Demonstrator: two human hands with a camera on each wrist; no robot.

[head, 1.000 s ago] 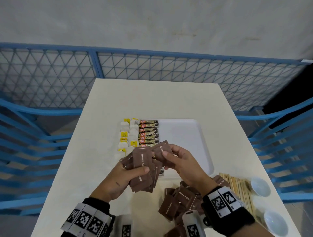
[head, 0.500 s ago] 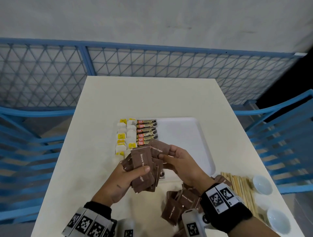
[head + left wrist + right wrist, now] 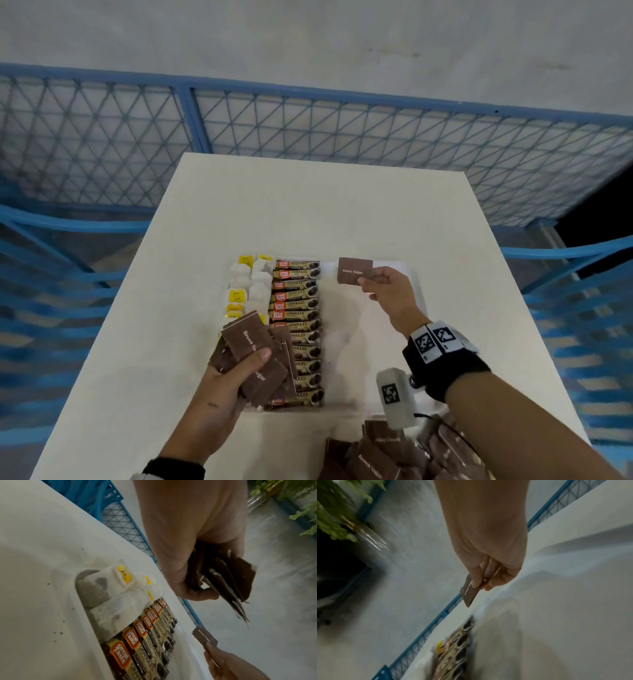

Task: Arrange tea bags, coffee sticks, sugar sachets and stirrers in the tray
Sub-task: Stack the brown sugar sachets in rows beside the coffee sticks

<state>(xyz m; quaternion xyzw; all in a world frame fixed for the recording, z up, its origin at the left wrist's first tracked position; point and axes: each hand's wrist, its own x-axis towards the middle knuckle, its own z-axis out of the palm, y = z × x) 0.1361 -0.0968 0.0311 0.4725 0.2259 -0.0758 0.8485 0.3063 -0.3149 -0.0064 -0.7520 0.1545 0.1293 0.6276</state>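
A white tray (image 3: pixel 346 359) lies on the table, with white tea bags (image 3: pixel 247 284) in its left column and coffee sticks (image 3: pixel 298 325) in a row beside them. My right hand (image 3: pixel 368 286) pinches one brown sugar sachet (image 3: pixel 354 270) above the tray's far end, just right of the coffee sticks. In the right wrist view that sachet (image 3: pixel 470 592) hangs edge-down from thumb and finger. My left hand (image 3: pixel 246 366) grips a fanned stack of brown sugar sachets (image 3: pixel 251 356) over the tray's near left part. The left wrist view shows this stack (image 3: pixel 223 577) and the tea bags (image 3: pixel 109 599) below.
A loose pile of brown sugar sachets (image 3: pixel 380 455) lies on the table at the near edge, right of centre. A blue mesh fence (image 3: pixel 308 137) runs behind the white table (image 3: pixel 308 212), with blue railings on both sides. The stirrers are out of view.
My right hand has taken one sachet off the stack and carried it away to the tray's far end. The head camera has tilted down and closer; the left hand keeps its stack.
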